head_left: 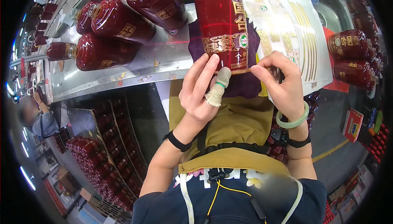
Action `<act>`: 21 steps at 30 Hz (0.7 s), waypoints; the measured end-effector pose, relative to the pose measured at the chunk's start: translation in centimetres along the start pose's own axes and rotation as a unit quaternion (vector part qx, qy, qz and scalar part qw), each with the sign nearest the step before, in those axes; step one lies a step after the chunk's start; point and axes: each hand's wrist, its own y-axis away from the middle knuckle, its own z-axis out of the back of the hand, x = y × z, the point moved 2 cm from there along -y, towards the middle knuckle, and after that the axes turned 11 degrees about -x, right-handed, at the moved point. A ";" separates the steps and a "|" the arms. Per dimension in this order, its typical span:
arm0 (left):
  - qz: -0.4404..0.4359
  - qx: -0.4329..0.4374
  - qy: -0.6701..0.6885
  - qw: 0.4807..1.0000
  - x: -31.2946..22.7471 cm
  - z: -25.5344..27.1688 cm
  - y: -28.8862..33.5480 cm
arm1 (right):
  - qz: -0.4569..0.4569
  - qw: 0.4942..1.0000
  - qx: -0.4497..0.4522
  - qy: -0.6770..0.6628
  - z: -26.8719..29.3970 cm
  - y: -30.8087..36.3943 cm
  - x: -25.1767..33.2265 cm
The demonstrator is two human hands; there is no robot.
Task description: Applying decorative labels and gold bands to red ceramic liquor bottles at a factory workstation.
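A dark red bottle point(219, 15) with gold lettering and an ornate gold band lies on a purple cloth point(256, 40) at the table's near edge, its base toward me. My left hand point(200, 87) grips the base from the left, two fingertips on the glass; a knitted cover point(218, 87) with a green band sheathes one finger. Along the base's lower rim runs a thin gold strip point(239, 72). At its right end, the thumb and forefinger of my right hand point(282, 83) are pinched together. That hand's other fingers are partly hidden.
Several red bottles point(120, 19) stand at the left of the metal table point(163, 54). To the right lies a white sheet point(319, 56) with gold strips and decals. More bottles point(348, 44) are beyond it. Racks of bottles point(94, 158) and a person point(43, 119) are at lower left.
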 end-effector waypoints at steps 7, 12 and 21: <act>-0.013 -0.008 -0.074 0.997 -1.2 -0.5 0.0 | -0.005 1.000 0.004 0.009 -0.1 -0.1 -0.2; 0.015 -0.010 0.027 0.999 -0.4 -0.2 -1.9 | -0.001 1.000 0.009 -0.002 -0.3 0.0 0.1; 0.028 -0.026 0.023 0.999 0.0 0.0 -0.5 | -0.016 1.000 0.005 -0.005 0.1 0.1 -0.1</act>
